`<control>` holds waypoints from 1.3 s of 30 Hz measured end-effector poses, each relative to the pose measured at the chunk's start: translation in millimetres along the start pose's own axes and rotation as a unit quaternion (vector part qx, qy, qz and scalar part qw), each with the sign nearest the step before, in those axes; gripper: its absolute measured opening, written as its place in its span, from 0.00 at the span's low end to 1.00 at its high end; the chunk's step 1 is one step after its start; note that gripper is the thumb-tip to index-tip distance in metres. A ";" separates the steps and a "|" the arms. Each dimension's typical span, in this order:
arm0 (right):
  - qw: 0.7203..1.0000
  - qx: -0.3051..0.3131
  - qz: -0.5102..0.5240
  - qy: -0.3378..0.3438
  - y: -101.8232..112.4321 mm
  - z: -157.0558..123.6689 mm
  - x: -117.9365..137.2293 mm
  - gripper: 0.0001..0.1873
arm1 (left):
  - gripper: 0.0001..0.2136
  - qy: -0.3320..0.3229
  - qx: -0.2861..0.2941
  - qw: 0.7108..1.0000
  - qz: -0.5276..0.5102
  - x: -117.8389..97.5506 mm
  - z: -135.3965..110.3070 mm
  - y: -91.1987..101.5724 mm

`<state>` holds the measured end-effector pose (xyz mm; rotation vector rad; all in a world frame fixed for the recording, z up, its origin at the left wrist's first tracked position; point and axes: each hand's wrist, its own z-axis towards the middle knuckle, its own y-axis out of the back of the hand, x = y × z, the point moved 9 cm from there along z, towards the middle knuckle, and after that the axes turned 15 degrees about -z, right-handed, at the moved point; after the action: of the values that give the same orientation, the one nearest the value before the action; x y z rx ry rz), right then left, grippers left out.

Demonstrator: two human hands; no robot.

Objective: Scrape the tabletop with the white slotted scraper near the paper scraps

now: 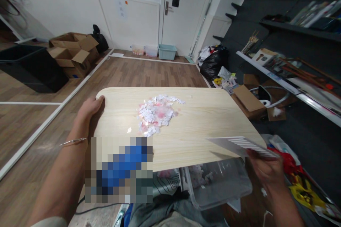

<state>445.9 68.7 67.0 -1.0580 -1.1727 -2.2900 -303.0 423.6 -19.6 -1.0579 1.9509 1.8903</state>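
My left hand (92, 107) grips the far left corner of the pale wood tabletop (202, 117), thumb on top. In my right hand (266, 166) is a thin white card (237, 144) with pale stripes, tilted over the table's right front corner. A pile of small paper scraps (156, 113), white with some pink, lies near the middle of the top. One loose scrap (129, 130) sits apart, to the left. Below the front edge, a clear plastic bin (221, 184) holds more scraps. Pixelation hides most of a blue object (122, 165) at the near left.
A black bin (32, 67) and open cardboard boxes (71, 56) stand on the floor at left. Small tubs, including a blue-green one (167, 52), line the far wall beside a door (186, 17). Dark shelving, a black bag (214, 64) and a cardboard box (247, 99) crowd the right.
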 end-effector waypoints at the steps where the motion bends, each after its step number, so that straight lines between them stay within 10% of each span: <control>1: 0.999 -0.030 -0.007 -0.010 -1.8 10.2 3.3 0.20 | 0.37 0.000 0.000 1.000 0.002 0.3 0.2 -0.5; 9: 0.989 -0.142 0.022 0.029 -57.6 104.7 64.4 0.24 | 0.35 0.007 -0.003 1.000 -0.018 6.2 5.0 -5.2; 21: 0.999 -0.046 -0.004 0.012 -182.0 179.1 64.1 0.28 | 0.29 -0.009 -0.024 0.999 -0.041 6.2 3.2 -5.4; 39: 0.997 -0.053 -0.049 0.025 -159.4 171.4 46.5 0.27 | 0.32 -0.003 -0.022 0.999 -0.040 16.0 10.7 -7.3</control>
<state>398.2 302.1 80.7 -0.9946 -1.1197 -2.4638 -313.2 429.0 -36.6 -1.1235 1.8437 1.9005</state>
